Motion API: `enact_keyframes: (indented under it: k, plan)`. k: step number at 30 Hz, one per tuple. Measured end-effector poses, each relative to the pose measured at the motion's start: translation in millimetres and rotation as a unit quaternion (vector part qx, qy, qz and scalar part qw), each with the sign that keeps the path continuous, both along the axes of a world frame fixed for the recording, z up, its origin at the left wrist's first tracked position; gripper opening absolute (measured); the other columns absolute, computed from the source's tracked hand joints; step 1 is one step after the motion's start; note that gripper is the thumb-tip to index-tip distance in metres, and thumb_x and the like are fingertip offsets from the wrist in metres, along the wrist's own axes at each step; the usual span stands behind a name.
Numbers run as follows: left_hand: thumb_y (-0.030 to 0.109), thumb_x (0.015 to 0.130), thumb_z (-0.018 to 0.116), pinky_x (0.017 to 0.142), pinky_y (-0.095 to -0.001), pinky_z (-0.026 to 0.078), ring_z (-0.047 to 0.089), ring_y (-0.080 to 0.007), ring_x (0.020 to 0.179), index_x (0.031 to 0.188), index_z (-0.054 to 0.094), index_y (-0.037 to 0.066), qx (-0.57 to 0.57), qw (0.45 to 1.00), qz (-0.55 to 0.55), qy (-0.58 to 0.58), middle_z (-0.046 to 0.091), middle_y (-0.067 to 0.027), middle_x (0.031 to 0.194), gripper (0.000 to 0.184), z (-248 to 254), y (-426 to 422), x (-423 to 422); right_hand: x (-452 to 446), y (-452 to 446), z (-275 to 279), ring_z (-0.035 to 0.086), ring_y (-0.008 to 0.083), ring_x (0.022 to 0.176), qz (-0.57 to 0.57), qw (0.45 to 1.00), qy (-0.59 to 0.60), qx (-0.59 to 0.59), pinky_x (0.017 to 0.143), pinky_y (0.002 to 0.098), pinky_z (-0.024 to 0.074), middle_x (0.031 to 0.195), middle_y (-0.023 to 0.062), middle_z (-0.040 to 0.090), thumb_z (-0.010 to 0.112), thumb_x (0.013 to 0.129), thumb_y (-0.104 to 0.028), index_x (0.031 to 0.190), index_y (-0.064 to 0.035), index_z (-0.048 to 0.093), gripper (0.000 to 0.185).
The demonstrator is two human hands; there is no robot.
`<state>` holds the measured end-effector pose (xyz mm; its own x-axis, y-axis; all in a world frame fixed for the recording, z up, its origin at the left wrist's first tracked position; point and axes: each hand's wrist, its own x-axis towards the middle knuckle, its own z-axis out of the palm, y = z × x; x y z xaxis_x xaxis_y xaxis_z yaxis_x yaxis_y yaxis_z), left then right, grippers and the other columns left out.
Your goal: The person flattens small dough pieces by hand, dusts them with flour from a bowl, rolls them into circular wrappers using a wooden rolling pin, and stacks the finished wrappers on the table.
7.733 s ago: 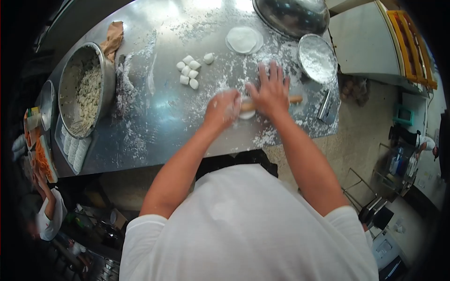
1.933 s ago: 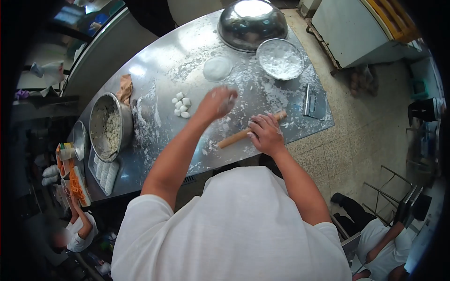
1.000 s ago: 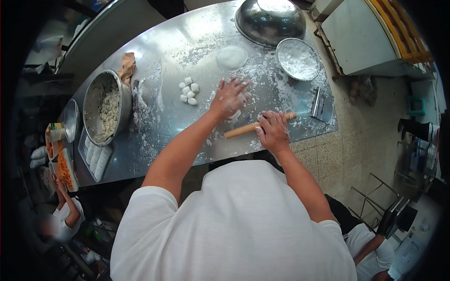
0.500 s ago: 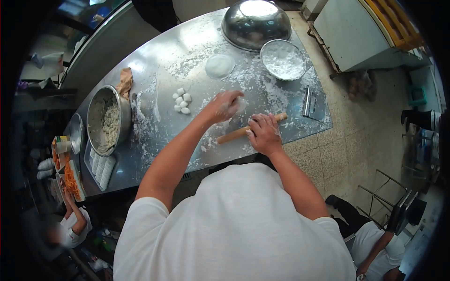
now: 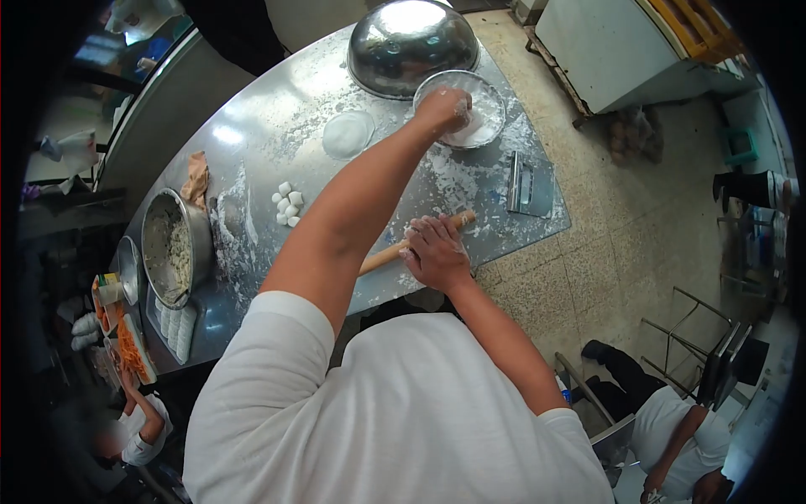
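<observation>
My left hand is in the flour bowl, its fingers closed and partly hidden, so whatever they hold cannot be made out. My right hand is wrapped over the wooden rolling pin, which lies slantwise near the front edge of the metal table. Round flat white dough sheets lie left of the flour bowl. Several small white dough pieces are grouped farther left. A metal scraper rests near the right corner. Loose flour is scattered over the tabletop.
An upturned metal bowl touches the back of the flour bowl. At left are a large bowl of filling, a brown cloth and a tray of white rolls. Other people are at lower left and lower right.
My left hand has moved from the middle of the table up and right into the flour bowl. My right hand stays on the rolling pin. The whole view has shifted.
</observation>
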<state>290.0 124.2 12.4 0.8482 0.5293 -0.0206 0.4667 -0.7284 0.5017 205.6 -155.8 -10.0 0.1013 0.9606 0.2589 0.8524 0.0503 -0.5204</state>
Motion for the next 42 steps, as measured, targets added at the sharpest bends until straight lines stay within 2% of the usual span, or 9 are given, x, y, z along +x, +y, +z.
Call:
enact_keyframes:
  k: [4, 10, 15, 18, 23, 25, 30, 37, 42]
  plan:
    - [0.030, 0.083, 0.077, 0.078, -0.0392, 0.054, 0.070, -0.0284, 0.085, 0.103, 0.072, 0.003, -0.111, 0.987, 0.049, -0.108, 0.074, -0.0162, 0.093, 0.034, 67.2, -20.1, -63.0, -1.0, 0.5, -4.4, 0.054, 0.0316, 0.132, 0.004, 1.000, 0.009, -0.012, 0.120, 0.0532, 0.0309, 0.132, 0.0118, 0.063, 0.067, 0.091, -0.034, 0.118, -0.0079, 0.067, 0.037]
    - [0.025, 0.090, 0.076, 0.069, -0.0303, 0.052, 0.064, -0.0104, 0.078, 0.105, 0.073, 0.003, -0.401, 0.900, 0.167, -0.044, 0.070, -0.0044, 0.085, 0.027, 33.1, -85.0, -235.0, -1.8, -8.3, 0.7, 0.051, 0.0326, 0.136, 0.024, 0.998, -0.007, -0.051, 0.122, 0.0552, 0.0254, 0.138, 0.0129, 0.060, 0.068, 0.092, -0.041, 0.124, -0.0073, 0.067, 0.047]
    - [0.022, 0.088, 0.070, 0.075, -0.0449, 0.053, 0.068, -0.0387, 0.079, 0.095, 0.068, 0.003, -0.210, 0.964, 0.166, -0.007, 0.070, -0.0193, 0.087, 0.020, 6.9, -140.0, -290.3, -19.4, 26.6, 15.9, 0.034, 0.0408, 0.149, -0.008, 0.981, -0.126, -0.147, 0.123, 0.0594, 0.0179, 0.160, 0.0204, 0.039, 0.064, 0.094, -0.050, 0.148, -0.0078, 0.052, 0.070]
    - [0.021, 0.089, 0.068, 0.076, -0.0489, 0.053, 0.068, -0.0417, 0.085, 0.095, 0.069, 0.002, -0.161, 0.962, 0.211, -0.059, 0.071, -0.0209, 0.089, 0.020, -11.9, -131.8, -288.2, -24.9, 94.0, 19.3, 0.028, 0.0416, 0.153, -0.069, 0.969, -0.161, -0.172, 0.125, 0.0586, 0.0160, 0.165, 0.0229, 0.032, 0.060, 0.095, -0.053, 0.155, -0.0122, 0.047, 0.073]
    - [0.021, 0.090, 0.067, 0.081, -0.0504, 0.052, 0.067, -0.0417, 0.093, 0.096, 0.069, 0.002, -0.138, 0.964, 0.196, -0.118, 0.071, -0.0204, 0.094, 0.020, -9.7, -112.8, -288.2, -23.9, 129.8, 15.8, 0.028, 0.0419, 0.153, -0.072, 0.980, -0.148, -0.109, 0.125, 0.0573, 0.0172, 0.164, 0.0225, 0.033, 0.060, 0.095, -0.051, 0.154, -0.0146, 0.047, 0.071]
    - [0.020, 0.090, 0.067, 0.083, -0.0496, 0.052, 0.067, -0.0411, 0.094, 0.097, 0.068, 0.002, -0.162, 0.981, 0.103, -0.040, 0.071, -0.0205, 0.094, 0.020, -7.6, -111.5, -292.2, -22.3, 98.1, 16.0, 0.029, 0.0414, 0.153, -0.039, 0.987, -0.116, -0.106, 0.124, 0.0576, 0.0185, 0.164, 0.0210, 0.034, 0.061, 0.095, -0.048, 0.153, -0.0142, 0.049, 0.068]
    - [0.016, 0.088, 0.067, 0.082, -0.0502, 0.052, 0.067, -0.0415, 0.093, 0.101, 0.066, 0.001, -0.225, 0.954, 0.171, -0.097, 0.069, -0.0205, 0.091, 0.020, -14.3, -141.3, -307.9, -24.3, 6.7, 11.8, 0.031, 0.0437, 0.151, -0.010, 0.970, -0.162, -0.183, 0.122, 0.0583, 0.0219, 0.164, 0.0221, 0.035, 0.061, 0.094, -0.045, 0.150, -0.0139, 0.053, 0.064]
    - [0.020, 0.090, 0.065, 0.083, -0.0495, 0.052, 0.067, -0.0411, 0.097, 0.103, 0.066, 0.002, -0.160, 0.948, 0.236, -0.143, 0.070, -0.0199, 0.096, 0.021, -19.6, -124.8, -300.1, -30.0, 143.7, 6.9, 0.029, 0.0437, 0.152, -0.076, 0.969, -0.175, -0.157, 0.124, 0.0564, 0.0190, 0.165, 0.0243, 0.030, 0.061, 0.093, -0.054, 0.157, -0.0152, 0.043, 0.077]
    - [0.018, 0.089, 0.066, 0.083, -0.0489, 0.052, 0.067, -0.0409, 0.098, 0.100, 0.066, 0.003, -0.164, 0.971, 0.155, -0.078, 0.070, -0.0202, 0.100, 0.019, -18.0, -122.6, -302.2, -28.2, 91.8, 17.6, 0.029, 0.0415, 0.152, -0.040, 0.973, -0.150, -0.172, 0.124, 0.0552, 0.0201, 0.163, 0.0238, 0.035, 0.061, 0.093, -0.052, 0.156, -0.0155, 0.045, 0.075]
